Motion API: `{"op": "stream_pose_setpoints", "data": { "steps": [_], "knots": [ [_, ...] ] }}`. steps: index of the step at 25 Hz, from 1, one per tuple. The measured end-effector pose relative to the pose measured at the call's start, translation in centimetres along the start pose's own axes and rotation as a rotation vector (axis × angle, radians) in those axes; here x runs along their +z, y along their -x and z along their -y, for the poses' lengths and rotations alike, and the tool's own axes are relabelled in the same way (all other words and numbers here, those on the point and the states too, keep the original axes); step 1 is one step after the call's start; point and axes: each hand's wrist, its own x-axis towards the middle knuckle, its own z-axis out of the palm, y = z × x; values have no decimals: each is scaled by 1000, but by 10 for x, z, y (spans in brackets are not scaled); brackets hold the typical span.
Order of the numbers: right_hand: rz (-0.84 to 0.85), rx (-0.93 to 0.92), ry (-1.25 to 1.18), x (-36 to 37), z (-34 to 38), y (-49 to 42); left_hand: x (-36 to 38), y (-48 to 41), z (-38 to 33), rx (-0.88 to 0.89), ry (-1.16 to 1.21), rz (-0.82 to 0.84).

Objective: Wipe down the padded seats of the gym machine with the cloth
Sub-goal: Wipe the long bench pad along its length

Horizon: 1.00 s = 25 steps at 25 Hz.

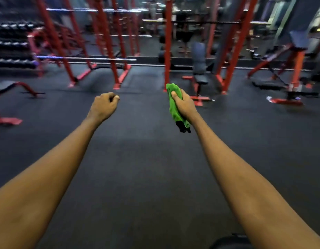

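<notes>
My right hand [184, 104] grips a bunched green cloth [173, 108], held out in front of me above the dark floor; a dark end of the cloth hangs below my fist. My left hand [105, 106] is stretched out beside it, fingers curled into a fist with nothing in it. Straight ahead stands a red-framed bench with a black padded seat [201, 79] and a grey-blue padded backrest [198, 53], well beyond my hands. A second padded machine [297, 40] with an orange-red frame stands at the far right. The view is motion-blurred.
Red rack uprights [167, 51] rise ahead, with a barbell [87, 58] across the left rack. Dumbbell racks [12, 44] line the far left. A low black bench on a red frame [4, 86] is at the left edge. Dark rubber flooring [146, 159] stretches below my arms.
</notes>
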Motion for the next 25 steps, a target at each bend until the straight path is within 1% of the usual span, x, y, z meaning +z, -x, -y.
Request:
{"op": "stream_pose_setpoints", "data": {
  "steps": [3, 5, 7, 9, 12, 17, 21, 23, 25],
  "knots": [
    [150, -27, 2, 85, 35, -27, -57, 21, 70, -158, -56, -95],
    [262, -87, -27, 144, 61, -39, -96, 43, 114, -259, -107, -186],
    [376, -159, -49, 203, 87, -42, -134, 71, 149, -365, -179, -272],
    [477, -204, -89, 256, 109, -43, -171, 96, 173, -427, -266, -348],
    [643, -276, -115, 324, 139, -36, -223, 141, 189, -531, -380, -429],
    [905, -417, -175, 427, 206, 5, -298, 241, 204, -784, -550, -601],
    [1061, -491, -248, 488, 251, 57, -333, 326, 203, -971, -638, -682],
    [1154, -536, -243, 510, 273, 91, -350, 365, 196, -1067, -660, -726],
    [1228, -572, -251, 531, 291, 129, -363, 402, 192, -1125, -689, -761]
  ]
}}
